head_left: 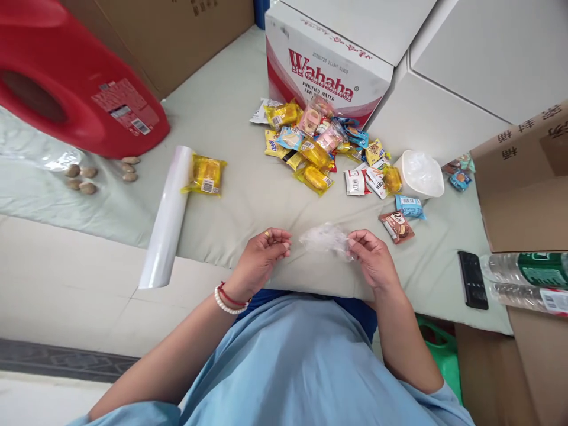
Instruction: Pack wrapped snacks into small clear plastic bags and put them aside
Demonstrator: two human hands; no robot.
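Note:
Between thumb and fingers, my right hand [370,257] pinches the right end of a crumpled clear plastic bag [326,239], held just over the front of the cloth-covered table [239,219]. My left hand [266,251] is a little left of the bag, fingertips closed against the thumb. A small gap shows between it and the bag; whether something thin and clear is in its fingers I cannot make out. Beyond my hands lies a pile of wrapped snacks [315,157]. Nearest the right hand is a brown snack packet [396,226], with a blue packet [410,207] behind it.
A white bowl [402,160] lined with clear plastic stands right of the pile. A roll of clear bags [166,219] overhangs the front edge at left, beside yellow-wrapped cakes [206,176]. A red jug [89,77], water carton [328,74], black phone [473,281] and plastic bottles [523,269] surround the area.

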